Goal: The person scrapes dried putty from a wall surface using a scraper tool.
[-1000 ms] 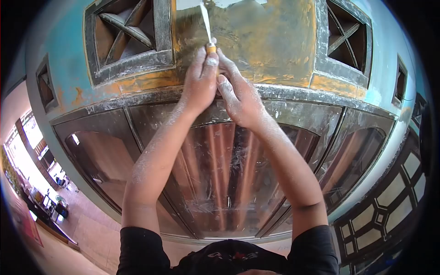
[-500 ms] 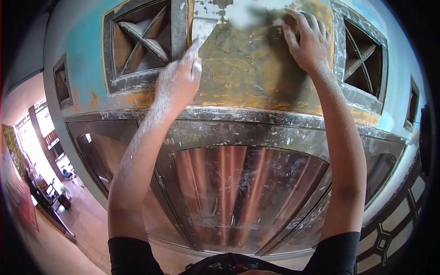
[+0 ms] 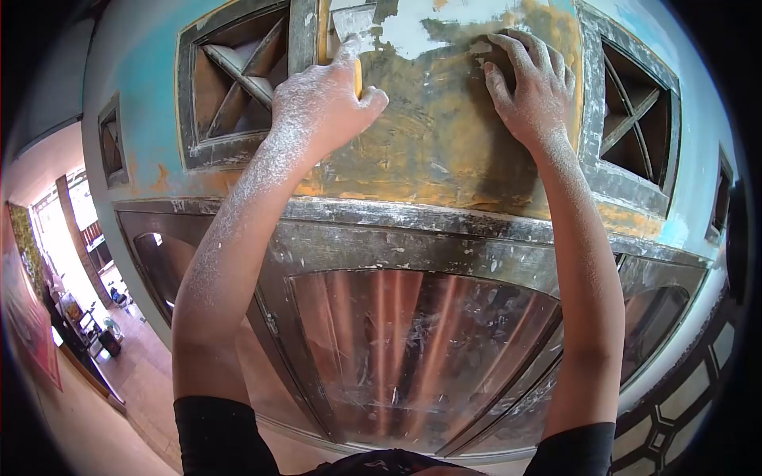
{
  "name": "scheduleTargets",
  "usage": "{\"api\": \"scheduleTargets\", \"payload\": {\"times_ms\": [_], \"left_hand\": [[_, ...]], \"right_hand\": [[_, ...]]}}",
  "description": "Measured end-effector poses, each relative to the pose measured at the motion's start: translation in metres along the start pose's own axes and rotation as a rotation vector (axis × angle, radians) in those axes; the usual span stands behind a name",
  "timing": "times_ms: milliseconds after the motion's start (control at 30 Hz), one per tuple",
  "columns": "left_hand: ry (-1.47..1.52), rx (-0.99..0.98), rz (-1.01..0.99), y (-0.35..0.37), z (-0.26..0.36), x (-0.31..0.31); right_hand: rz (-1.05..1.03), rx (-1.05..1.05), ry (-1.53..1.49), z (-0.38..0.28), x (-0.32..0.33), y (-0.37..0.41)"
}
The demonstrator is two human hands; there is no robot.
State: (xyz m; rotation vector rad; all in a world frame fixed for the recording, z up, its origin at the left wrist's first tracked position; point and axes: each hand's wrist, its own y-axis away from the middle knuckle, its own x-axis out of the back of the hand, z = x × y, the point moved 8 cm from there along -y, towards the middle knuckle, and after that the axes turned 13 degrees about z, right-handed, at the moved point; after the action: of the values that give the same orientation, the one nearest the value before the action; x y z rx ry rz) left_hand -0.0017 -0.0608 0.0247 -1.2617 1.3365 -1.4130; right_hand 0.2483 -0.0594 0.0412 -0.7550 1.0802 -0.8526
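My left hand (image 3: 321,103), dusted with white powder, is closed around the yellow handle (image 3: 358,78) of a scraper. The scraper's flat metal blade (image 3: 354,19) lies against the upper left of a worn wall panel (image 3: 429,135) with yellow-brown patches. One finger stretches up along the tool toward the blade. My right hand (image 3: 536,91) rests on the panel's right side, fingers spread and bent, holding nothing. White patches (image 3: 421,28) of old coating show between the hands at the top.
Vent openings with crossed slats (image 3: 238,75) (image 3: 635,111) flank the panel. Below runs a scuffed wooden ledge (image 3: 413,220) over a glazed arched window (image 3: 421,349) with reddish curtains behind. At far left, a bright doorway shows a tiled floor (image 3: 143,357).
My left hand has turned, and its thumb now sticks out to the right. The scraper blade sits slightly higher in view. My right hand stays on the panel, and the view has shifted a little.
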Motion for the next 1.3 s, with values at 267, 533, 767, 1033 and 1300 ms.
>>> {"api": "scheduleTargets", "payload": {"times_ms": [267,533,767,1033,1300], "left_hand": [[-0.221,-0.101,0.005,-0.078,-0.004,0.009],[-0.069,-0.034,0.059,-0.075,0.003,0.013],[-0.174,-0.097,0.064,-0.065,0.021,0.001],[-0.033,-0.075,0.04,-0.067,0.031,0.005],[-0.058,-0.192,-0.157,-0.055,0.045,0.004]], "right_hand": [[-0.013,-0.006,-0.011,0.0,0.0,-0.001],[-0.006,-0.024,-0.051,0.002,0.004,0.002],[-0.017,-0.054,-0.074,0.002,0.004,0.003],[-0.023,-0.068,-0.088,0.002,0.005,0.003],[-0.036,-0.098,-0.108,0.003,0.007,0.002]]}}
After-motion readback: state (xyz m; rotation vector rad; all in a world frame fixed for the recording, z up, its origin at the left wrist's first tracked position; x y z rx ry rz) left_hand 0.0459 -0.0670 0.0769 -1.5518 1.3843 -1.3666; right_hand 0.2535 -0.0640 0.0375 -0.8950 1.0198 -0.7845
